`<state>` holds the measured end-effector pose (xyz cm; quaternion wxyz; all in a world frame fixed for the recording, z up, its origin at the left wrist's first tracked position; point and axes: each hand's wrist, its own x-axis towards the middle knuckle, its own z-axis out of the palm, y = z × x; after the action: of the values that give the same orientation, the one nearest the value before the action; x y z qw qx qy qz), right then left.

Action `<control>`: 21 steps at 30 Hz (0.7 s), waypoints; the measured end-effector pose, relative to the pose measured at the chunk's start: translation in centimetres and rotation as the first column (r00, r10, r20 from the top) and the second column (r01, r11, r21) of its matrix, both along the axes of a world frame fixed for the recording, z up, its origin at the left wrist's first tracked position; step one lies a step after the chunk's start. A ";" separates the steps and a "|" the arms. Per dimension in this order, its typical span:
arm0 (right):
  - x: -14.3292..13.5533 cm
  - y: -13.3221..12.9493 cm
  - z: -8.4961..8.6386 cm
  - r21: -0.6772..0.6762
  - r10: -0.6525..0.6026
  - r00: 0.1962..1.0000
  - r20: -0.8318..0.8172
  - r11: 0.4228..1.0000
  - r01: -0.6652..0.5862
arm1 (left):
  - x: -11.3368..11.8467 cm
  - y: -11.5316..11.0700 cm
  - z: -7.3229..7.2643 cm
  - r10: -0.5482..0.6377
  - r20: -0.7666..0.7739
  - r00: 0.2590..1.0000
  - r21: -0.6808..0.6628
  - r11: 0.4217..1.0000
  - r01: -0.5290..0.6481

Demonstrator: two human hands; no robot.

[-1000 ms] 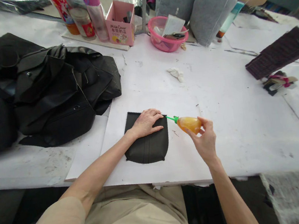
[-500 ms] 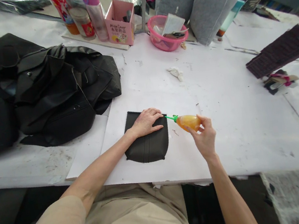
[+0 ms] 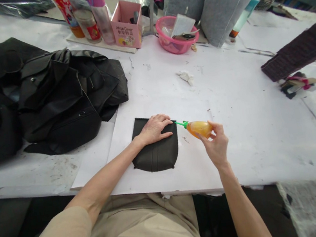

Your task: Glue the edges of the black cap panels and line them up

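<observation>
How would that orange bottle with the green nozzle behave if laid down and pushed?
The bottle would probably roll, since its body looks rounded. It seems light, as the right hand grips only its end. Its translucent look suggests soft plastic that may give when squeezed.

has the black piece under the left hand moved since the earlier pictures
No, the black piece shows no visible shift either way against the crumpled white scrap.

A black panel (image 3: 158, 156) is lying flat under the left grip (image 3: 155, 129), a green-nozzled amber bottle (image 3: 198, 129) pointing leftward from the right grip (image 3: 218, 145).
</observation>
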<state>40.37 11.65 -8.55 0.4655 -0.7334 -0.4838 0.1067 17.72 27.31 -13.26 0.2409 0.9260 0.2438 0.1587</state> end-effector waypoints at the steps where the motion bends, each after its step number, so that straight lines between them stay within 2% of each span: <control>1: 0.0 -0.1 0.0 0.001 0.003 1.000 0.001 1.000 -0.003 | 0.0 0.0 0.0 0.000 0.001 1.000 0.000 1.000 0.000; 6: 0.1 -1.1 0.4 -0.021 0.017 1.000 -0.002 1.000 -0.017 | 0.0 0.0 -0.2 -0.002 0.007 1.000 0.006 1.000 0.002; 14: -0.1 -0.9 0.5 -0.012 -0.006 1.000 -0.026 1.000 0.005 | 0.0 0.0 -0.2 -0.005 0.009 1.000 0.008 1.000 0.005; 21: -0.4 -2.9 0.7 -0.020 -0.009 0.998 -0.066 1.000 0.007 | 0.0 0.1 -0.2 -0.004 0.011 1.000 0.012 1.000 0.004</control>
<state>39.99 8.76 -7.88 0.4742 -0.7360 -0.4642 0.1338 17.73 27.36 -13.51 0.2371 0.9270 0.2397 0.1646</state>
